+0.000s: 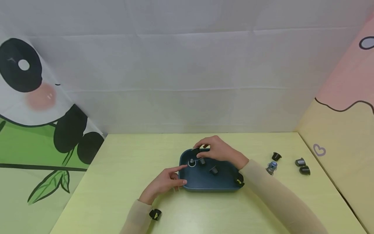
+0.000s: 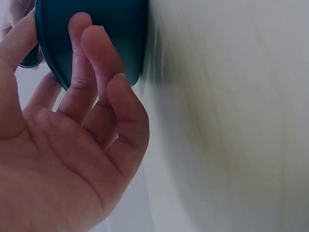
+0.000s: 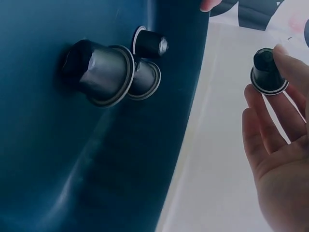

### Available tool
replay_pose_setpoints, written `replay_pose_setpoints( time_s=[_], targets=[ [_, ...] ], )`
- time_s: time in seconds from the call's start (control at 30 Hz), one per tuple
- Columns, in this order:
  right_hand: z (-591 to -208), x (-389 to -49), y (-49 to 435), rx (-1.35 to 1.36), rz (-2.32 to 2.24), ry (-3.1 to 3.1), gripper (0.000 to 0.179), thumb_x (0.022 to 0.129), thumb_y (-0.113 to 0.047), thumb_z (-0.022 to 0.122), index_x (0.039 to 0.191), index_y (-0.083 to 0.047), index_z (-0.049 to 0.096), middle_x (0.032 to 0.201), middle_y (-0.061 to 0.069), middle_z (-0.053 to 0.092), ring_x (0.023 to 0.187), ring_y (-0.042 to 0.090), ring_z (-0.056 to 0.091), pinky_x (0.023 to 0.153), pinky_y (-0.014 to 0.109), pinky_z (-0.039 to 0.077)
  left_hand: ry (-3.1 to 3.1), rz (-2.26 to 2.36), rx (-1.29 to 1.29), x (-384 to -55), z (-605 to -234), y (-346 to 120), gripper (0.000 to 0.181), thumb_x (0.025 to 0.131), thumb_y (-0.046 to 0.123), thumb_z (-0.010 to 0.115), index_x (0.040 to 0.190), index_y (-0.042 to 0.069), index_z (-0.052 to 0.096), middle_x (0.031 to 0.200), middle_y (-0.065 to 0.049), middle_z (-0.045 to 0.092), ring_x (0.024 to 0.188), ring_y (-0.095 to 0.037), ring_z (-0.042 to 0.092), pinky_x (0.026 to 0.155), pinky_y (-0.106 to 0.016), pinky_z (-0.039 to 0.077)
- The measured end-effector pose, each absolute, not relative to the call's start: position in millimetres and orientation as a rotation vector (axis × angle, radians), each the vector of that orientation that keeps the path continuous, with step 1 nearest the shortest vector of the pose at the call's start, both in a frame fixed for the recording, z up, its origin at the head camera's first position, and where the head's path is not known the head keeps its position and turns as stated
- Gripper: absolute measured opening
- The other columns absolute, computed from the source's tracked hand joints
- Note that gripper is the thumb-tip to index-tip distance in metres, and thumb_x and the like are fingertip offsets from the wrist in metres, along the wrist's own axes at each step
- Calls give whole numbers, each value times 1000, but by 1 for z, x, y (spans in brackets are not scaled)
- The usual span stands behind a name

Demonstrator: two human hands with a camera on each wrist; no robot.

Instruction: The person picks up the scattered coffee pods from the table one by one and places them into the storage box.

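My right hand (image 1: 221,150) pinches a black coffee capsule (image 3: 267,72) between thumb and fingers, above the far left rim of a dark blue tray (image 1: 201,180). In the right wrist view the capsule is held with its rim downward. Three more capsules lie in the tray: a black one (image 1: 192,162) at the left, a dark grey one (image 1: 202,161) beside it, and another grey one (image 1: 214,170) near the middle. My left hand (image 1: 166,180) is at the tray's left side, index finger and thumb extended to its edge, the other fingers loosely bent.
Right of the tray on the pale yellow table (image 1: 117,175) are a black capsule (image 1: 276,156), a blue and silver capsule (image 1: 272,165), a grey capsule (image 1: 300,162) and another black capsule (image 1: 305,170). A white backdrop (image 1: 187,110) and printed side panels surround the table.
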State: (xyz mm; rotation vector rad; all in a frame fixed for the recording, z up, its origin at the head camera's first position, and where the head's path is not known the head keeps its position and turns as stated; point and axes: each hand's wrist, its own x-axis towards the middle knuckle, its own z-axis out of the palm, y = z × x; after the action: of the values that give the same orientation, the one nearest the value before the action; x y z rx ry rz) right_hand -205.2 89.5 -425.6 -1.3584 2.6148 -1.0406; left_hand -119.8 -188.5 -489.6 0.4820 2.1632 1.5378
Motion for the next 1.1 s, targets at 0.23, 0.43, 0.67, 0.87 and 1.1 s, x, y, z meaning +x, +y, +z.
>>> replay_pose_setpoints(
  time_s=[0.23, 0.43, 0.67, 0.87, 1.1],
  targets=[
    [-440, -212, 84, -1368, -1034, 2608, 34, 90, -29, 77, 119, -12, 73, 114, 1, 71, 100, 18, 66, 85, 39, 54, 2166, 1537, 470, -119, -490, -188, 64, 92, 17, 74, 150, 10, 47, 74, -28, 62, 69, -44, 63, 63, -41, 55],
    [-452, -212, 81, -1322, -1007, 2567, 30, 87, -29, 79, 115, -18, 74, 111, -5, 71, 99, 10, 66, 82, 32, 53, 2177, 1528, 482, -120, -492, -188, 65, 92, 18, 74, 150, 9, 46, 75, -27, 63, 68, -43, 64, 64, -42, 55],
    [-459, -211, 78, -1251, -1002, 2476, 30, 86, -27, 81, 114, -18, 75, 109, -7, 71, 98, 14, 67, 83, 37, 54, 2181, 1525, 499, -120, -492, -188, 65, 93, 19, 73, 150, 8, 45, 74, -27, 63, 69, -43, 63, 64, -42, 55],
    [-462, -210, 78, -1247, -1006, 2446, 31, 86, -24, 81, 115, -15, 75, 108, -5, 72, 99, 18, 67, 84, 39, 54, 2172, 1532, 507, -119, -492, -187, 65, 93, 19, 73, 150, 6, 45, 74, -27, 63, 68, -44, 63, 63, -41, 55],
    [-469, -210, 78, -1236, -1002, 2421, 31, 85, -21, 82, 113, -9, 75, 104, 0, 73, 93, 22, 68, 81, 38, 55, 2173, 1526, 496, -120, -491, -186, 65, 93, 18, 73, 150, 8, 45, 75, -26, 63, 69, -44, 63, 64, -42, 55]
  ],
)
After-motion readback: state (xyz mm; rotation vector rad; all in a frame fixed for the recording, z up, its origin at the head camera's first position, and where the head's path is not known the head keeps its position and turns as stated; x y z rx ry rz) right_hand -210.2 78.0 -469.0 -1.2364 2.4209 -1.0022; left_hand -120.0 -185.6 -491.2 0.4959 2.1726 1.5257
